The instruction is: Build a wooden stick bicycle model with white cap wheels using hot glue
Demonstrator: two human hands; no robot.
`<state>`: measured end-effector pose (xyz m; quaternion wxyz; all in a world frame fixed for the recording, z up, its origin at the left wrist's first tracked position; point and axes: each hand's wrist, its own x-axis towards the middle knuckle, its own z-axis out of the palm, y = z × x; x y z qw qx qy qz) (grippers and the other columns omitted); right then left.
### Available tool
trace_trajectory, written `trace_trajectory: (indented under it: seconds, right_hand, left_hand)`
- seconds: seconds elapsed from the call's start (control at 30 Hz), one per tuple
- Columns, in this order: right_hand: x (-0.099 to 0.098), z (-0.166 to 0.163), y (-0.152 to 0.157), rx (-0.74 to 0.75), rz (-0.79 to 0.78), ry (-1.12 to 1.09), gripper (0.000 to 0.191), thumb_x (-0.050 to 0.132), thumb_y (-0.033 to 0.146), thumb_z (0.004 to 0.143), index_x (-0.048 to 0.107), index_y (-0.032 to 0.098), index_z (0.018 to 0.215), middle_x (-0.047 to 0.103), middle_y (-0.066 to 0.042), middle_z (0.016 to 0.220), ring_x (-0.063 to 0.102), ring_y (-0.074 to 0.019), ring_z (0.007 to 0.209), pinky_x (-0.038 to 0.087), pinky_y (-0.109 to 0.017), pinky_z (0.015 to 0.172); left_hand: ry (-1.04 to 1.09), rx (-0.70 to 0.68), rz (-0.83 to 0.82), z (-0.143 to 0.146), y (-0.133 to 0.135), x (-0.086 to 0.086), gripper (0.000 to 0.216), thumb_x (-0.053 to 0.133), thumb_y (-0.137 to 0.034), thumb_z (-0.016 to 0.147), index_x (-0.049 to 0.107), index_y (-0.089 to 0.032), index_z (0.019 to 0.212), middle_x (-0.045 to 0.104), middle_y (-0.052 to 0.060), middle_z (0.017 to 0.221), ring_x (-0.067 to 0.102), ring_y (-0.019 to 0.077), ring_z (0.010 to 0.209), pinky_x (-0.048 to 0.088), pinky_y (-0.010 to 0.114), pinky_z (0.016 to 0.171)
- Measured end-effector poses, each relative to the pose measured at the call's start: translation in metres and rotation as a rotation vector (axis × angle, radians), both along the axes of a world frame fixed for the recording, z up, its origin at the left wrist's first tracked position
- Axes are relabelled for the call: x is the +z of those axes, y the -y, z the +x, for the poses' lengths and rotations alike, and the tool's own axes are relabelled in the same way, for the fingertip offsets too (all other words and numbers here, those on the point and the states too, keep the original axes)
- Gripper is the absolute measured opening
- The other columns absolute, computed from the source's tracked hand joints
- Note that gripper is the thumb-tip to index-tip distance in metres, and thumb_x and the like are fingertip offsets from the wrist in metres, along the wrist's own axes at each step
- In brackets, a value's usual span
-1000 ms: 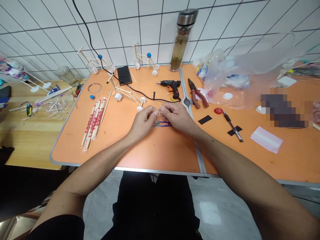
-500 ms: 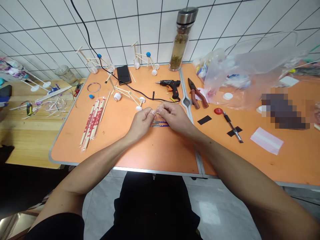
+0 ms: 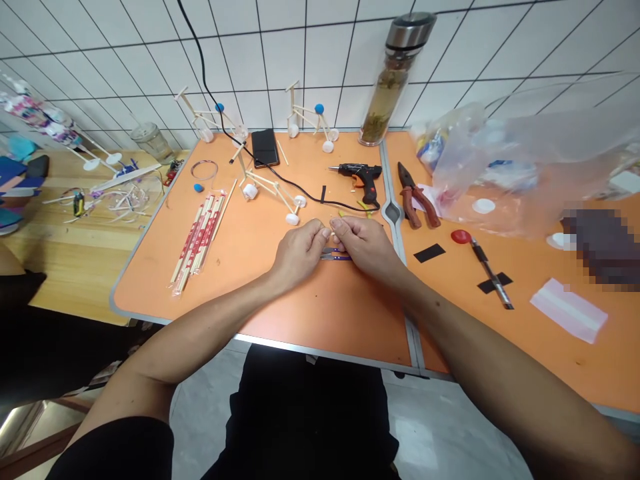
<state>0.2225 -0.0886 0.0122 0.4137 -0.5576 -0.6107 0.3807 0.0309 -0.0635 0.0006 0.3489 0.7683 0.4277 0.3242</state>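
Observation:
My left hand (image 3: 300, 252) and my right hand (image 3: 369, 245) meet over the orange table, both closed with thumbs and forefingers pinched. Whatever small item they hold between the fingertips is too hidden to name. Partly covered by my fingers, small metal snips (image 3: 329, 257) with purple-blue handles lie on the table just beneath. Beyond my hands stands a little stick-built frame (image 3: 270, 187) with white round wheels. A black hot glue gun (image 3: 360, 175) rests farther back, its cord running left across the tabletop.
Wrapped chopsticks (image 3: 200, 240) lie at left. Two more stick frames with blue balls (image 3: 319, 109) stand by the wall, near a phone (image 3: 265, 148) and a glass tea bottle (image 3: 393, 87). Pliers (image 3: 417, 200), a pen (image 3: 493, 273) and a plastic bag (image 3: 505, 153) occupy the right.
The camera view has swung slightly left, so things appear farther right. My hands stay pinched together above the snips, with slight finger movement.

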Motion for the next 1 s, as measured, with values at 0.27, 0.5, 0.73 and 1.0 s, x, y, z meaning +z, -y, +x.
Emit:
trace_trajectory:
  seconds: [0.27,0.5,0.73,1.0]
  right_hand:
    - [-0.001,0.004,-0.001,0.036,0.019,0.001,0.071,0.066,0.090,0.101,0.062,0.025,0.073,0.058,-0.001,0.068,0.050,-0.0183,0.065,0.037,-0.036,0.063]
    - [0.000,0.005,-0.001,0.010,0.042,0.069,0.071,0.066,0.085,0.103,0.056,0.025,0.068,0.054,-0.001,0.065,0.048,-0.0170,0.063,0.034,-0.034,0.062]
    - [0.001,0.008,0.000,-0.013,0.046,0.115,0.071,0.064,0.086,0.104,0.062,0.024,0.070,0.057,-0.002,0.067,0.051,-0.0183,0.065,0.037,-0.036,0.064]
    - [0.009,0.010,0.000,0.022,0.063,0.149,0.057,0.069,0.072,0.103,0.058,0.025,0.072,0.049,0.001,0.067,0.045,-0.0177,0.066,0.033,-0.036,0.064]
  left_hand:
    - [0.146,-0.023,-0.113,0.002,0.001,-0.006,0.040,0.053,-0.048,0.116,0.052,-0.025,0.083,0.056,-0.002,0.075,0.053,0.0175,0.074,0.037,0.034,0.072]
    - [0.279,-0.088,-0.210,0.005,0.003,-0.005,0.036,0.055,-0.042,0.114,0.055,-0.024,0.082,0.056,-0.003,0.076,0.055,0.0167,0.078,0.042,0.032,0.078]
    - [0.263,-0.045,-0.246,0.007,0.004,-0.005,0.036,0.053,-0.041,0.116,0.058,-0.024,0.084,0.058,-0.002,0.073,0.058,0.0175,0.077,0.042,0.031,0.076]
    - [0.282,-0.056,-0.213,0.006,0.004,-0.005,0.033,0.055,-0.042,0.115,0.059,-0.024,0.088,0.058,-0.002,0.078,0.057,0.0173,0.079,0.043,0.032,0.079]
